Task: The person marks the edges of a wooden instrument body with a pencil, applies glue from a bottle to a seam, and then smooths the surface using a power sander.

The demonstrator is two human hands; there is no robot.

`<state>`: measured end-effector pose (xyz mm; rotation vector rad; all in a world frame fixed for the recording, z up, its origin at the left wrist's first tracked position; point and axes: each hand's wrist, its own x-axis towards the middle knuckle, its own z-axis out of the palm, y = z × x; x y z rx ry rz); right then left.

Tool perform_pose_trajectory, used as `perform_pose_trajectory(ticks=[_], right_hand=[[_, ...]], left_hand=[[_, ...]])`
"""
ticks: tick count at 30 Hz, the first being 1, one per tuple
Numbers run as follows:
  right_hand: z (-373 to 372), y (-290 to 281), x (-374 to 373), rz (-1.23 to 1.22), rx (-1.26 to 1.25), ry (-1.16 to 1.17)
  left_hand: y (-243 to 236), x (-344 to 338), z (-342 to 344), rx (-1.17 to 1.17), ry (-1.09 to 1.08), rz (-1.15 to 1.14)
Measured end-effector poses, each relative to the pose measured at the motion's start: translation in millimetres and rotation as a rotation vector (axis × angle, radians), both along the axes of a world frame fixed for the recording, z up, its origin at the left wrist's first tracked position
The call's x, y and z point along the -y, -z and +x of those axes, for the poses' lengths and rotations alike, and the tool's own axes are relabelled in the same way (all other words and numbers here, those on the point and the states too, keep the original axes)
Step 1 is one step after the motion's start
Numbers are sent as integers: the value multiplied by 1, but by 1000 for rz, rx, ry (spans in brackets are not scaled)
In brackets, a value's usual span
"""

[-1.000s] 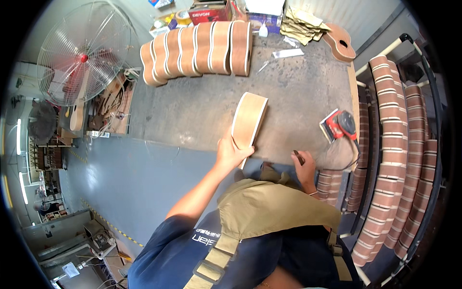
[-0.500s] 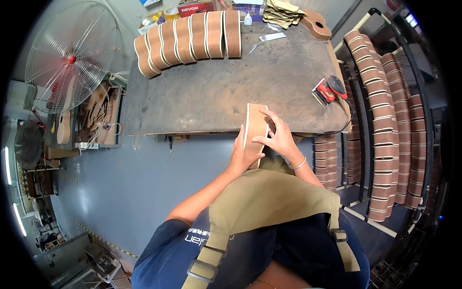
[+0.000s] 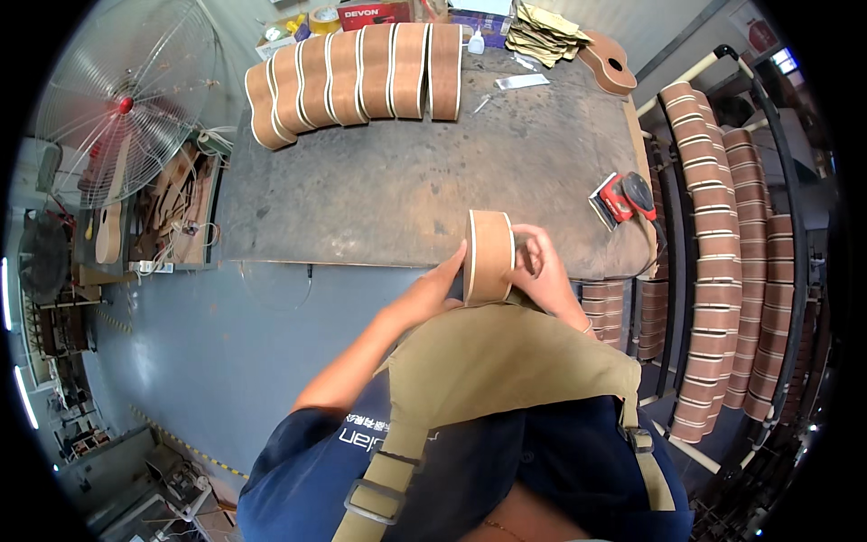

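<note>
Wooden instrument body [image 3: 492, 257], its brown side turned up and a pale strip running along each long edge, sits between the two hands just in front of the person's chest, its lower end at the top of the khaki apron [image 3: 515, 361]. The left hand [image 3: 441, 287] grips it from the left, fingers lying along that edge. The right hand [image 3: 546, 275] is at the opposite edge with its fingers curled and bunched; whether it also holds something small cannot be told. Beneath the arms, to the left, spreads a blue-grey floor [image 3: 226, 343]. Just past the hands begins the dark, stained worktop [image 3: 388, 199]; the body overlaps its near edge in view, though contact between them cannot be made out. A red and black sander [image 3: 625, 197] rests toward the worktop's right side, and beyond that side a black and cream rack [image 3: 682, 81] carries tall stacks of brown bodies [image 3: 713, 271]. To the left stands a large wire-caged fan [image 3: 126, 106]. Along the far part of the worktop are a row of similar bodies [image 3: 361, 77], a white strip [image 3: 522, 81], a small white bottle [image 3: 476, 41], yellowish sheets [image 3: 545, 36] and a body with a round sound hole [image 3: 607, 63].
</note>
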<state>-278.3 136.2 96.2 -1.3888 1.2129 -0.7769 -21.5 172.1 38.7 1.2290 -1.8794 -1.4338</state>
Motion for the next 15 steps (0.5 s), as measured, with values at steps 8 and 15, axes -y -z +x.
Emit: perform_pose_trajectory(ticks=[8,15], right_hand=[[0,32,107,-411,-342,-125],[27,45,143,-94,-91,-266]], left_hand=[[-12,82,8,-141,-413,1],[-11,153,1,102,-263,-38]])
